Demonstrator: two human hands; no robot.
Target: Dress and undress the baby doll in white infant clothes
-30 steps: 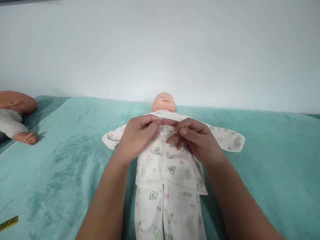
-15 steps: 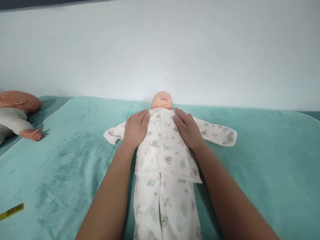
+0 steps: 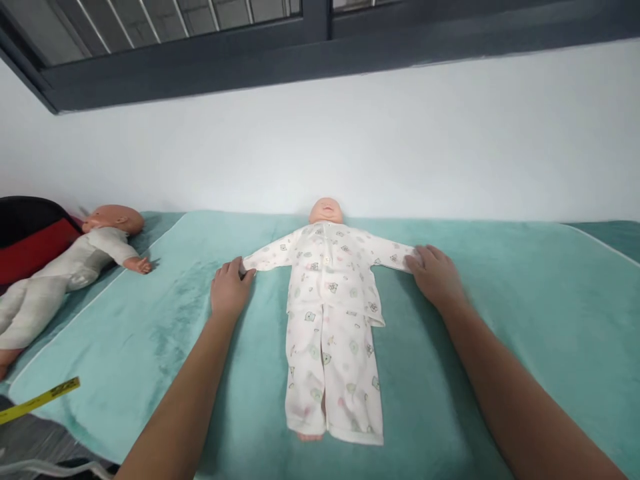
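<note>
A baby doll point(image 3: 326, 211) lies on its back on a teal blanket, its head toward the wall. It wears a white pyjama top point(image 3: 327, 267) with small bear prints and matching trousers point(image 3: 333, 373). Both sleeves are spread out sideways. My left hand point(image 3: 231, 290) is closed at the cuff of the left-side sleeve point(image 3: 273, 253), thumb and fingers on either side of its end. At the opposite sleeve point(image 3: 390, 255), my right hand point(image 3: 436, 277) is closed on the cuff. The doll's hands are hidden; a bit of foot shows below one trouser leg.
Another doll point(image 3: 95, 257) in pale clothing lies at the left, beside a red and black item point(image 3: 40, 247). A yellow strip point(image 3: 45, 398) is near the blanket's point(image 3: 525, 347) front left edge. Behind stand a white wall point(image 3: 350, 147) and a dark window frame point(image 3: 250, 60).
My hands have moved outward from the doll's shoulders to the two sleeve ends. The view has drawn back and up, showing the window frame, the trouser hems and more of the other doll.
</note>
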